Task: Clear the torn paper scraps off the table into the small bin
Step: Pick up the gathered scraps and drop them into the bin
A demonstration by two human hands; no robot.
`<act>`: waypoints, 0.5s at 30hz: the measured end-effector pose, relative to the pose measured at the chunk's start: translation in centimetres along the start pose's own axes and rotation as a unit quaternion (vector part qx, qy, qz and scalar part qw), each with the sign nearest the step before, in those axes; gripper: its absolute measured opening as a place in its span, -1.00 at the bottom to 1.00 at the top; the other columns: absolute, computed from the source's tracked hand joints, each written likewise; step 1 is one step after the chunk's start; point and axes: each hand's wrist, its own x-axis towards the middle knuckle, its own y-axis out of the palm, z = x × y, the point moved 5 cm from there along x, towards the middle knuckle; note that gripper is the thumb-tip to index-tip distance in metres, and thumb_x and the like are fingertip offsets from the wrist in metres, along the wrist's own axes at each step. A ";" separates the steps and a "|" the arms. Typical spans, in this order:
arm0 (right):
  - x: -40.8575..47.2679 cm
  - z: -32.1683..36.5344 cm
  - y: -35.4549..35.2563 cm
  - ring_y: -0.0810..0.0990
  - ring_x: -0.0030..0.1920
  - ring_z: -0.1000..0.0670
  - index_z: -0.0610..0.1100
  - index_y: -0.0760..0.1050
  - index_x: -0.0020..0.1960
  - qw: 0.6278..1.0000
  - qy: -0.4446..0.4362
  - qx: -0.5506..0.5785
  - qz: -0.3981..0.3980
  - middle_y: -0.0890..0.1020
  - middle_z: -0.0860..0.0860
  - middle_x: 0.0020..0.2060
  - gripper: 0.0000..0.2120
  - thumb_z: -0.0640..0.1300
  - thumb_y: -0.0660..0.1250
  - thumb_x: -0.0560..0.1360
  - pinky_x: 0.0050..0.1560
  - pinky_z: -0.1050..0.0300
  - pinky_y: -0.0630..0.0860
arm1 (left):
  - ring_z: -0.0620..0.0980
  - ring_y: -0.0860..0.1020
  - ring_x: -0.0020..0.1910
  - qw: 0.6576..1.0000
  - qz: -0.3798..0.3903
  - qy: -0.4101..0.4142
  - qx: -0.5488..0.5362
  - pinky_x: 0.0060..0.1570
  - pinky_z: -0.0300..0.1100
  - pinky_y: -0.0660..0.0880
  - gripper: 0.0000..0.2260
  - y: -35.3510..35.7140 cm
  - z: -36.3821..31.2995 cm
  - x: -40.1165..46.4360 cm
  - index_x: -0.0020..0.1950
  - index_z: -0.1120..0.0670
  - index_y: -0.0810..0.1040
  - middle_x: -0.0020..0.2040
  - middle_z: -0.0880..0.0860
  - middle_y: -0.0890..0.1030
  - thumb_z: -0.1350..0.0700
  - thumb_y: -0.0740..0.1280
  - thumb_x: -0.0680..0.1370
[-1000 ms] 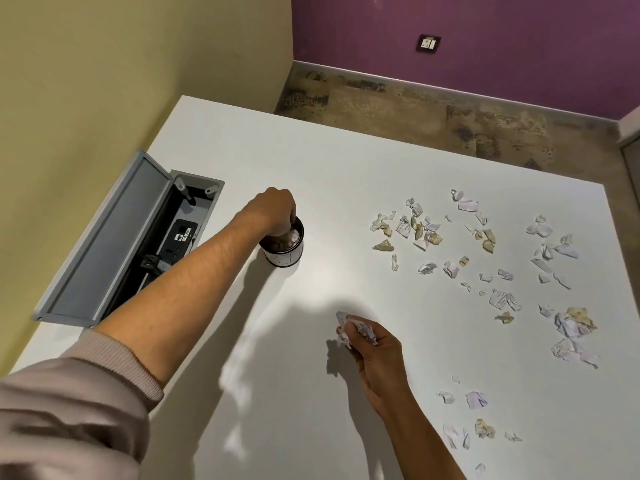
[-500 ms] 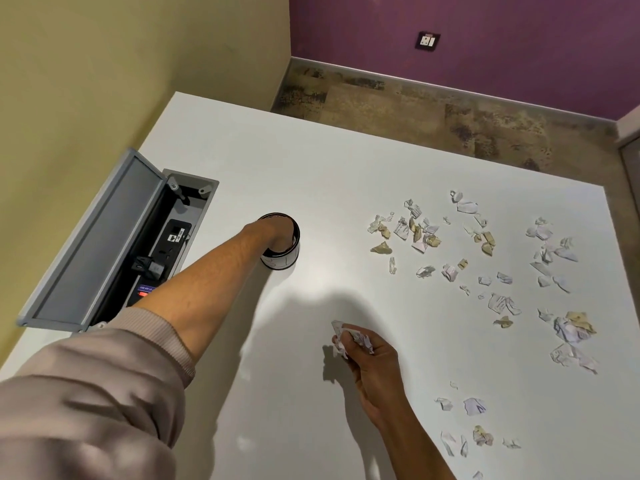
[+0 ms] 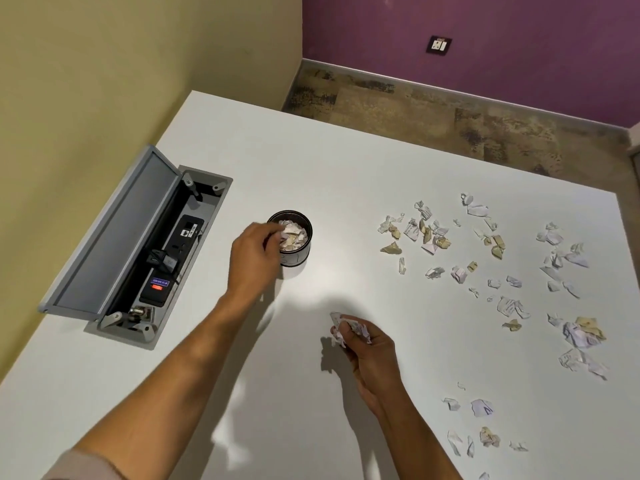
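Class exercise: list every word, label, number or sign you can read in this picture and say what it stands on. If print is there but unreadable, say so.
Nothing can be quoted with confidence.
Blue label on the power strip in the open table hatch: light print, too small to read.
White icons on the same strip: blurred.
Paper scraps on the table: faint printed lines, illegible.
Small bin, side wall: faint marks, unreadable.
Wall socket: no text visible.

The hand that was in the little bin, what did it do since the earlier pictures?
The left hand came up out of the small bin and drew back beside its rim, so the scraps inside now show. The right hand kept clutching its paper wad. The bin and the loose scraps stayed put.
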 end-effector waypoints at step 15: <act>5.2 4.7 6.8 0.64 -0.18 0.01 -0.25 0.63 0.03 0.997 -0.067 -0.024 0.021 0.69 -0.09 -0.17 -0.86 -0.30 0.41 0.47 -0.07 0.19 0.59 | 0.01 0.25 0.52 0.966 0.145 0.131 0.166 0.50 0.03 0.15 -0.61 9.7 8.1 -14.3 0.46 0.14 0.41 0.47 0.04 0.39 0.03 0.13 0.66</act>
